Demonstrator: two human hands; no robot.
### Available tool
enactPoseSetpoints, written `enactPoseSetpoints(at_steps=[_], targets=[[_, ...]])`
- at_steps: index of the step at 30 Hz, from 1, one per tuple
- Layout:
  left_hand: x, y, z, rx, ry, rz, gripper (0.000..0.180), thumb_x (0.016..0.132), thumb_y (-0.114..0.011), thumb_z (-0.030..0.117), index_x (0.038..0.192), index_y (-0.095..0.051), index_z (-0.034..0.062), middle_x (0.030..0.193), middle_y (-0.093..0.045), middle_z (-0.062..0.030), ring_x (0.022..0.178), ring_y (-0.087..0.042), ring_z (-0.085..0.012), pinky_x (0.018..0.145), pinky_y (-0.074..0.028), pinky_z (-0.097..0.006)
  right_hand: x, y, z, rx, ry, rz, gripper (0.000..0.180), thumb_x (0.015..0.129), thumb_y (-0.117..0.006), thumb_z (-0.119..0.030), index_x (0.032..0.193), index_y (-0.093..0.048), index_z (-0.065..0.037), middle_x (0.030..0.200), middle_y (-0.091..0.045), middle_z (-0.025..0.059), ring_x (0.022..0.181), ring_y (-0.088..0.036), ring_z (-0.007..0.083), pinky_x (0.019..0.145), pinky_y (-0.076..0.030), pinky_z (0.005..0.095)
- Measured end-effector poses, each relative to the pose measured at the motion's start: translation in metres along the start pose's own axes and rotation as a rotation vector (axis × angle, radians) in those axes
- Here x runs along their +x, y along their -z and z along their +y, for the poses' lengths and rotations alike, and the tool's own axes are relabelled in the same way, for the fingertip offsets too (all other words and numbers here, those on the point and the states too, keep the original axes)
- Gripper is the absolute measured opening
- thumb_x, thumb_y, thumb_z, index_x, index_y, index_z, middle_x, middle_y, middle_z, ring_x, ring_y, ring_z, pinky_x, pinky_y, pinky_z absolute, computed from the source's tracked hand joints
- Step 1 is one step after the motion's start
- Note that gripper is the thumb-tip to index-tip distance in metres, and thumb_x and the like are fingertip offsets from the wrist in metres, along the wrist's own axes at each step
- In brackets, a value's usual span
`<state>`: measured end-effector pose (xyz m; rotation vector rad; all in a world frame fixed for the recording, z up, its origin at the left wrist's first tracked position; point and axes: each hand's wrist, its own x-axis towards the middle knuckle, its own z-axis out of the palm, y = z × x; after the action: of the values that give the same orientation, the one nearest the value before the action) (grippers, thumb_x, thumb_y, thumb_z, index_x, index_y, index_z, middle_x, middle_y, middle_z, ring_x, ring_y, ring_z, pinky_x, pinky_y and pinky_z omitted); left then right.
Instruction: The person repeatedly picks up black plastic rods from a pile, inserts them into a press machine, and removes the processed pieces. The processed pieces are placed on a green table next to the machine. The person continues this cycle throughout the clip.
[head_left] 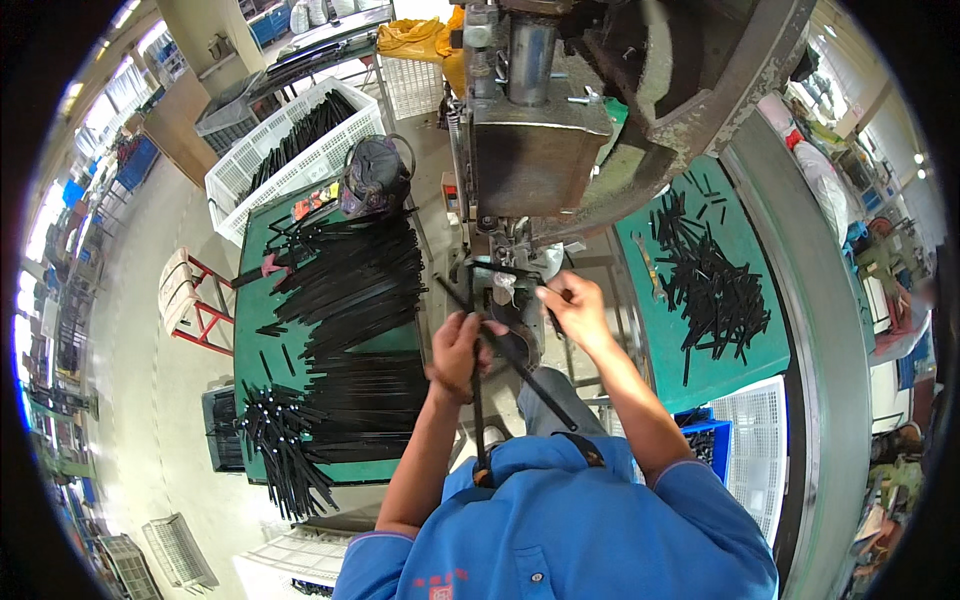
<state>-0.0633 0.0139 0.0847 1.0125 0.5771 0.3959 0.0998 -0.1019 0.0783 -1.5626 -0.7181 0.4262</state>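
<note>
In left hand [462,350], seemingly black strips [478,410]

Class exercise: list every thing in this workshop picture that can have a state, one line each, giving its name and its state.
left hand: closed on a long black strip
right hand: grip pinched at the press tool
long black strip: held slanting under the press
press machine: upright, ram raised
black strips on left table: stacked flat
short black pieces on right table: loosely heaped
white crate: part filled with black strips

left green bench [250,340]: black strips [360,330] | right green bench [770,350]: short black rods [715,290]
</note>
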Motion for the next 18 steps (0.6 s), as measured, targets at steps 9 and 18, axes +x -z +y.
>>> enactPoseSetpoints(at_steps=[9,18], targets=[[-0.028,0.054,-0.022,-0.096,-0.15,0.247,0.018,0.094,-0.045,0.018,0.092,-0.05,0.0013,0.081,-0.063,-0.0124,0.04,-0.038,-0.0064,0.036,-0.032,-0.02,0.044,-0.035,0.023,0.128,-0.141,-0.039,0.015,0.079,-0.065,-0.003,0.069,-0.054,0.0,0.06,-0.056,0.003,0.049,-0.05,0.0068,0.04,-0.037,0.0243],[-0.044,0.045,-0.039,-0.158,-0.124,0.336,0.015,0.093,-0.048,0.018,0.089,-0.051,0.0038,0.08,-0.063,-0.0128,0.04,-0.04,-0.0062,0.036,-0.031,-0.02,0.048,-0.009,0.003,-0.365,0.073,-0.173,0.023,0.079,-0.067,-0.023,0.079,-0.06,-0.001,0.076,-0.063,0.0139,0.067,-0.063,0.0237,0.06,-0.049,0.0319]])
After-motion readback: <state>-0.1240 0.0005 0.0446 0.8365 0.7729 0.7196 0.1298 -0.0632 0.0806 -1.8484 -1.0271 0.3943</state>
